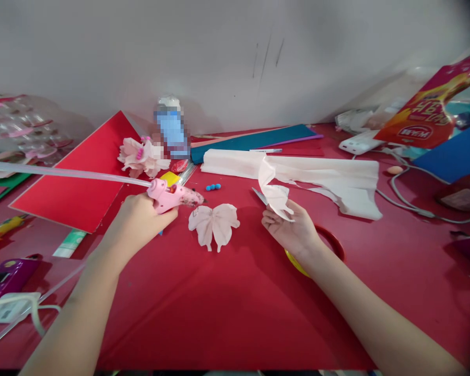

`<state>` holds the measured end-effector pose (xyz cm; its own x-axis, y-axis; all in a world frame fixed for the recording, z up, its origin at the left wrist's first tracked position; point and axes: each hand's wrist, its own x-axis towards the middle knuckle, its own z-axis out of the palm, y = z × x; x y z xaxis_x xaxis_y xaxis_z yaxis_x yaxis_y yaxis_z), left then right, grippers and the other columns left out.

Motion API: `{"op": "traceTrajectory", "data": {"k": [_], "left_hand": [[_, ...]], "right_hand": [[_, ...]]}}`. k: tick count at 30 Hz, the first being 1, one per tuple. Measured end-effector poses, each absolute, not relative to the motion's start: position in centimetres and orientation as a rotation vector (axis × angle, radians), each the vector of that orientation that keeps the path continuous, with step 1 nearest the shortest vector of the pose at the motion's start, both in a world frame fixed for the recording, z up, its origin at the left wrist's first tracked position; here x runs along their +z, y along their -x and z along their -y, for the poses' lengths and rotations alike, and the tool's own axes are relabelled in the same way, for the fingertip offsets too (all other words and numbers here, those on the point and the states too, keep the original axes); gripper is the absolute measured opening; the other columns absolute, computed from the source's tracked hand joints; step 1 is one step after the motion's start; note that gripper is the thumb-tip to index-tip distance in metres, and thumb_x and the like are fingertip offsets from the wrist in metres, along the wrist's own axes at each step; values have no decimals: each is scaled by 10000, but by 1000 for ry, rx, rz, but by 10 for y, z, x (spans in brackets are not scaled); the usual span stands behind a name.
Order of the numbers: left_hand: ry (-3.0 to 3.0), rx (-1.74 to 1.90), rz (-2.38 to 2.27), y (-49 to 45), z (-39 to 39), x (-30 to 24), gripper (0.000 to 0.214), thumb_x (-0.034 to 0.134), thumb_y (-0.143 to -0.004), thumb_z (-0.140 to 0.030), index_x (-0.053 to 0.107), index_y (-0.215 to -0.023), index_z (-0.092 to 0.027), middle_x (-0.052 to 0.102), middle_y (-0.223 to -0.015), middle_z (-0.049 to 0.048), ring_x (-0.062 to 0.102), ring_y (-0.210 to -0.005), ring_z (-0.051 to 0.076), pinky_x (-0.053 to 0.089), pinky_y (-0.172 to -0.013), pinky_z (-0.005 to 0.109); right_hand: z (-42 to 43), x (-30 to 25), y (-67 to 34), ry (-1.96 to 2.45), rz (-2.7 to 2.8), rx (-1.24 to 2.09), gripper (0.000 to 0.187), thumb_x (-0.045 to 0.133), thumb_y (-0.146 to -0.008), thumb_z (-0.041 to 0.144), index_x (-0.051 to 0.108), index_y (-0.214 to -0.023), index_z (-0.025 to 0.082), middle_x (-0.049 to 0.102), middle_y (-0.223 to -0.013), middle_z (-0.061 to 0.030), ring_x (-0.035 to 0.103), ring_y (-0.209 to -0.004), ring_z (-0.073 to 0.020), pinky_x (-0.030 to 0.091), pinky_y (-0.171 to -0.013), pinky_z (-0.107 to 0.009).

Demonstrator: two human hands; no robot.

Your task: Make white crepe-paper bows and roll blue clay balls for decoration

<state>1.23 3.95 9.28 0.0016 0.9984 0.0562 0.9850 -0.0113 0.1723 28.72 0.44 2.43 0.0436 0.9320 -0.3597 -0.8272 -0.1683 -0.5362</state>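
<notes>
My left hand (pixel 139 216) is wrapped round a pink hot glue gun (pixel 165 195), a long clear glue stick (pixel 66 171) running out of its back to the left. The gun's nozzle points right, just above a pale pink paper butterfly (pixel 213 224) that lies spread on the table. Between the fingers of my right hand (pixel 292 230) is a second pale paper butterfly (pixel 274 190), held up and seen partly edge-on. Below that hand lie scissors with a red and yellow handle (pixel 334 244); the hand covers their middle, and a blade tip shows at its left.
Three small blue balls (pixel 213 187) lie behind the flat butterfly. Farther back are a pale paper sheet (pixel 329 177), teal sheets (pixel 254 143) and a pink paper flower (pixel 143 156). A red board (pixel 78 177) leans at left. White cables (pixel 399 201) run at right.
</notes>
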Motion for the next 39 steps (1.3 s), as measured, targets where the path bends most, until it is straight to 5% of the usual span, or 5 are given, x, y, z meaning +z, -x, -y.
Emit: {"op": "traceTrajectory", "data": {"k": [13,25,32,39], "left_hand": [[-1806,721,-2117,4,-48,97,377,589,-716,-532,633,-713,-158,599,-567,8,555,-546,167,381,-496,235],[-1507,978,-2252,65,-53,74,434,595,-695,-506,705,-917,-149,665,-621,16,585,-573,174,416,-450,224],[-1488,916,-2368,84,-59,49,314,599,-653,-398,669,-753,-109,665,-575,56,603,-557,225,438,-486,282],[-1509,839,-2371,99,-82,31,255,540,-644,-346,663,-712,-133,705,-675,106,646,-615,261,492,-549,324]], "right_hand": [[-5,18,-287,684,314,1607,257,579,-608,136,334,-579,209,321,-576,50,312,-488,-89,338,-460,-238],[3,18,-285,605,482,1663,194,683,-620,203,494,-663,221,363,-580,66,313,-507,-95,340,-501,-256],[1,15,-281,881,581,1604,151,735,-624,273,614,-696,217,578,-660,31,509,-615,-118,447,-587,-261],[-2,13,-273,1098,596,1485,205,789,-611,231,635,-736,180,591,-624,26,507,-535,-94,446,-491,-222]]}}
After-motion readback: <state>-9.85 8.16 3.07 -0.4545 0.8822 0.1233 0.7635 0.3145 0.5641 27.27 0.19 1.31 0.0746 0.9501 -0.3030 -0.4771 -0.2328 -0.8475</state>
